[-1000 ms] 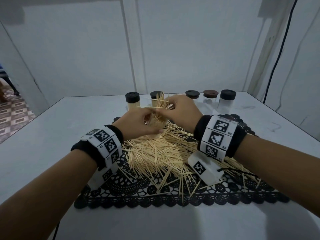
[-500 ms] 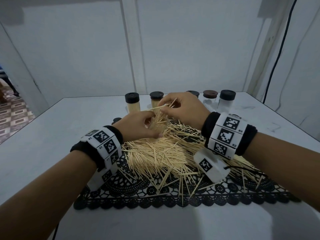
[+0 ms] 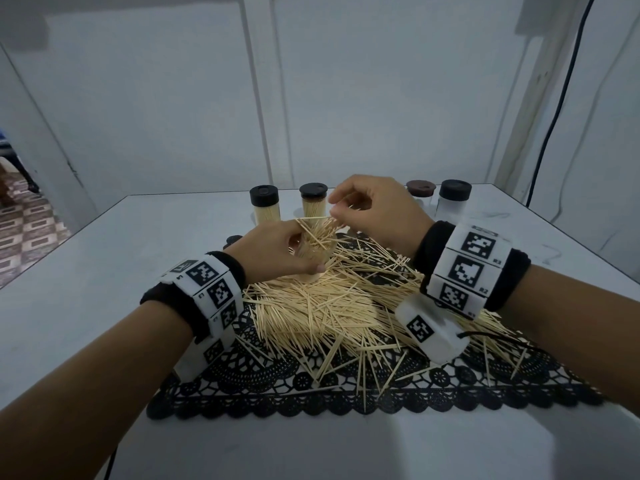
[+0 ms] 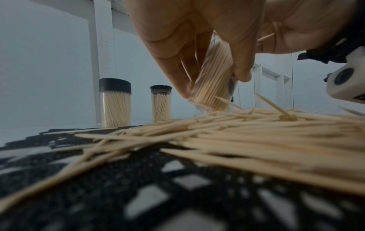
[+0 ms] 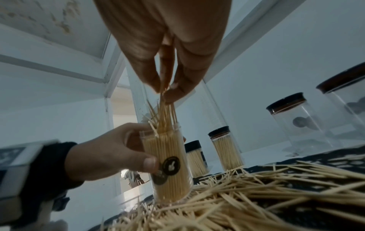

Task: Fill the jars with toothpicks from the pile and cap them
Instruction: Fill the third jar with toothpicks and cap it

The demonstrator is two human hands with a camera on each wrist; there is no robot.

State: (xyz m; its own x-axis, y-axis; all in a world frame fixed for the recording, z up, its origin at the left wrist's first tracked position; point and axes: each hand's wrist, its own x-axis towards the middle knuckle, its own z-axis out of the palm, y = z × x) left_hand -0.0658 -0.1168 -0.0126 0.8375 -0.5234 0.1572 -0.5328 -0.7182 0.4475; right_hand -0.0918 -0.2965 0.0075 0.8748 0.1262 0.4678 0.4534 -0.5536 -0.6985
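**Open jar held on the pile; right hand feeding toothpicks into its mouth**

The left hand (image 3: 273, 249) grips the open jar (image 5: 168, 165), a clear cylinder with no cap. The thumb lies across the front by the round black label and the fingers curl round the back. The jar stands nearly upright, slightly tilted, with its base on the far edge of the toothpick pile (image 3: 322, 306). It is packed with toothpicks almost to the rim.

The right hand (image 3: 377, 213) is above the jar mouth. Its fingertips (image 5: 173, 92) are drawn together, pinching a small bundle of toothpicks (image 5: 164, 112) that hangs point down. The lower ends of the bundle stand in the jar mouth, and several splay outward over the rim.

The pile is spread loose over a black lace mat (image 3: 346, 396) on the white table (image 3: 86, 271), between the two wrists and nearer the person than the jar.

Along the far side of the table stands a row of capped jars:
- Two filled jars (image 3: 265, 209) with black caps, packed with toothpicks, behind the left hand.
- A clear jar with a brown cap (image 3: 419, 188), partly hidden by the right hand.
- A clear jar with a black cap (image 3: 454, 199) beside it, at the right end of the row.

Each wrist carries a black band (image 3: 509, 278) fitted with white marker blocks.
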